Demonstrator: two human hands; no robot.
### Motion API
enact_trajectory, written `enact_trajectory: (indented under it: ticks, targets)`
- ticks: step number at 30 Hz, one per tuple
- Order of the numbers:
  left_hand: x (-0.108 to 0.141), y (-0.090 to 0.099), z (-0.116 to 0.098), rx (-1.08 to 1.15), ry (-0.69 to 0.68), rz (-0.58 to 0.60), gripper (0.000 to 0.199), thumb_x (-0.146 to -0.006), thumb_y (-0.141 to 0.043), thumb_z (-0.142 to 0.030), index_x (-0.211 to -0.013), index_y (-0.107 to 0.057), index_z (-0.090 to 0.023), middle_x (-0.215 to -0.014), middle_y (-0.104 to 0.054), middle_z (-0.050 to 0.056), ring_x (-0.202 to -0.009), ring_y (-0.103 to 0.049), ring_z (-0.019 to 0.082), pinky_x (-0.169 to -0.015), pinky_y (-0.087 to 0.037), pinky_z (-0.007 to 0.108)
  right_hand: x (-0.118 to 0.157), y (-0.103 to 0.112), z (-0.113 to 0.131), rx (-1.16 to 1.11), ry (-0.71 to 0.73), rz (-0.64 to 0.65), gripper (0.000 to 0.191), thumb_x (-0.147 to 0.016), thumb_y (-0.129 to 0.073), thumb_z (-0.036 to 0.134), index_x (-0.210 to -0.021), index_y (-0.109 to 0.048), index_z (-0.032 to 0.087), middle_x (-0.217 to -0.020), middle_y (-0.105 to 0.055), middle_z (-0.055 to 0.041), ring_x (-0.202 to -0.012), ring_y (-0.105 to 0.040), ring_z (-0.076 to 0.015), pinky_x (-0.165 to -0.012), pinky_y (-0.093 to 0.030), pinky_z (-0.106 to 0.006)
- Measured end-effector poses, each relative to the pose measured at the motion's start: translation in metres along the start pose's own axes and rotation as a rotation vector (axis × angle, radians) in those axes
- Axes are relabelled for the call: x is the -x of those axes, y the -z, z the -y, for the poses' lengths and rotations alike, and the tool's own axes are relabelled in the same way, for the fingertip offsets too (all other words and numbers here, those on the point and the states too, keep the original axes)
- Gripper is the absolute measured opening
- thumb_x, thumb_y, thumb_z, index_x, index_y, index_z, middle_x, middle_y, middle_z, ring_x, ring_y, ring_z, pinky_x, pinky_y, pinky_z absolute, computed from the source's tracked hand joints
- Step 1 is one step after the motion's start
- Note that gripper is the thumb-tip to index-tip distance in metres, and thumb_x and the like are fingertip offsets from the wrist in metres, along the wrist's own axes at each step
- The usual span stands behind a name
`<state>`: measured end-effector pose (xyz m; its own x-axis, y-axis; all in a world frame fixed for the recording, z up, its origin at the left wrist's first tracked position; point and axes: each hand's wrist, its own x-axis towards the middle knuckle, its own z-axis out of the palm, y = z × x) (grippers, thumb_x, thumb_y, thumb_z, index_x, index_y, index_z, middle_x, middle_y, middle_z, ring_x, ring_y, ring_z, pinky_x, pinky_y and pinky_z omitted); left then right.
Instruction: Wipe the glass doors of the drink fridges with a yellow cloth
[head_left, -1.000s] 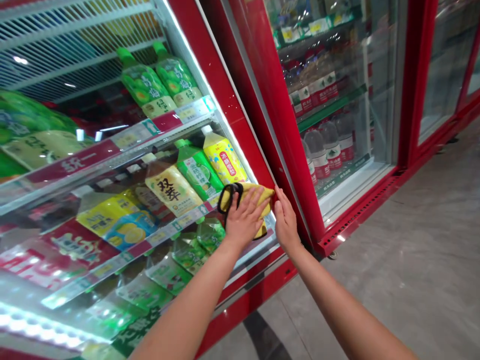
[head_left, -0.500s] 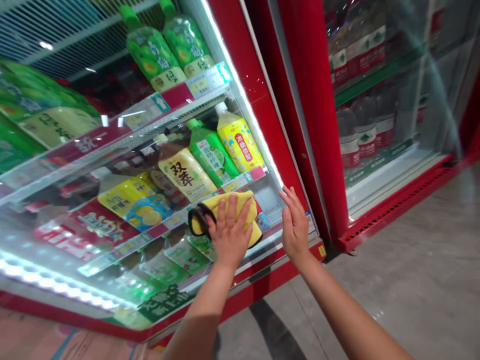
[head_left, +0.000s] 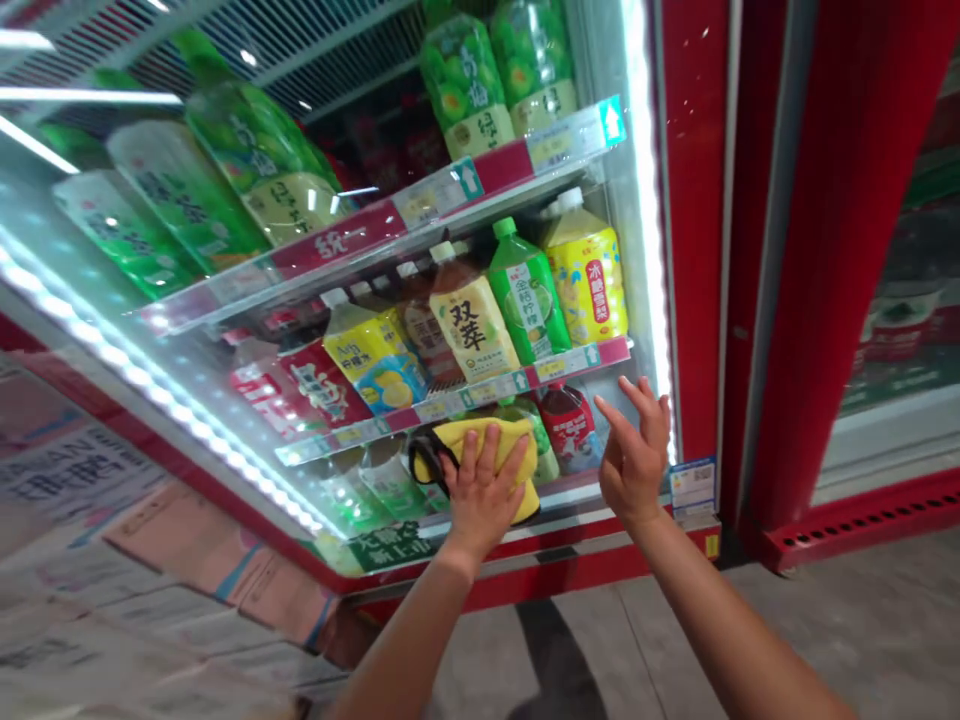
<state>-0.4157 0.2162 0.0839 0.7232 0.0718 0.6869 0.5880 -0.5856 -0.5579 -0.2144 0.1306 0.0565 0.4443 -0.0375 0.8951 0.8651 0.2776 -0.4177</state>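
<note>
My left hand (head_left: 484, 492) holds a yellow cloth (head_left: 495, 440) with a dark edge, its fingers laid flat over it, against the glass front of a lit drinks fridge. The cloth covers part of the lowest row of bottles. To the right, my right hand (head_left: 636, 450) is open and holds nothing, fingers apart and bent, near the glass by the bright light strip; whether its fingertips touch the glass I cannot tell. Behind the glass, between the hands, stands a dark bottle with a red label (head_left: 571, 425).
Several bottles, one of them a yellow-labelled bottle (head_left: 589, 275), stand on the fridge shelves. A red frame (head_left: 694, 250) borders the glass. A second red fridge (head_left: 847, 300) is at the right. Stacked cartons (head_left: 187, 550) fill the lower left; grey floor (head_left: 705, 620) lies below.
The view has swung left, showing more of the fridge and the cartons. The cloth now sits slightly lower relative to the shelf edge. My right hand's fingers have spread and bent.
</note>
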Motion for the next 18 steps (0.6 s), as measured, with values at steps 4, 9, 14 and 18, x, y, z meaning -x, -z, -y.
enact_trajectory:
  ticks: [4, 9, 14, 18]
  targets:
    - [-0.007, -0.010, -0.010, 0.062, -0.278, -0.042, 0.045, -0.085, -0.067, -0.034, -0.130, -0.068, -0.035, -0.164, -0.037, -0.002, -0.159, 0.006, 0.019, -0.127, 0.010, 0.055, -0.043, -0.025, 0.025, -0.085, 0.090, -0.097, 0.053, -0.092, -0.043, 0.005, -0.126, -0.068, 0.035, -0.129, -0.067, -0.0027, -0.128, -0.060, -0.0246, -0.114, -0.044, -0.055]
    - [-0.016, -0.006, -0.009, 0.095, 0.176, -0.200, 0.052, -0.087, -0.067, -0.031, -0.139, -0.061, -0.031, -0.167, -0.030, 0.003, -0.160, 0.000, 0.021, -0.128, 0.007, 0.053, -0.054, -0.047, 0.042, 0.039, 0.144, -0.146, 0.052, -0.093, -0.044, 0.004, -0.126, -0.068, 0.035, -0.130, -0.067, -0.0028, -0.129, -0.059, -0.0233, -0.113, -0.045, -0.052]
    - [0.051, -0.025, -0.023, 0.146, 0.257, -0.205, 0.050, -0.083, -0.071, -0.029, -0.133, -0.067, -0.027, -0.164, -0.036, 0.008, -0.160, -0.003, 0.025, -0.128, 0.007, 0.055, 0.002, -0.041, 0.040, 0.163, 0.248, 0.066, 0.062, -0.094, -0.043, 0.004, -0.145, -0.054, 0.037, -0.153, -0.053, -0.0052, -0.147, -0.044, -0.0251, -0.122, -0.035, -0.055]
    - [0.065, -0.032, -0.016, 0.209, -0.227, -0.063, 0.039, -0.084, -0.068, -0.029, -0.122, -0.071, -0.036, -0.158, -0.048, -0.004, -0.158, -0.015, 0.016, -0.129, 0.011, 0.044, 0.018, -0.036, 0.043, 0.182, 0.333, 0.144, 0.064, -0.095, -0.044, 0.003, -0.148, -0.050, 0.037, -0.155, -0.051, -0.0059, -0.150, -0.041, -0.0246, -0.123, -0.033, -0.055]
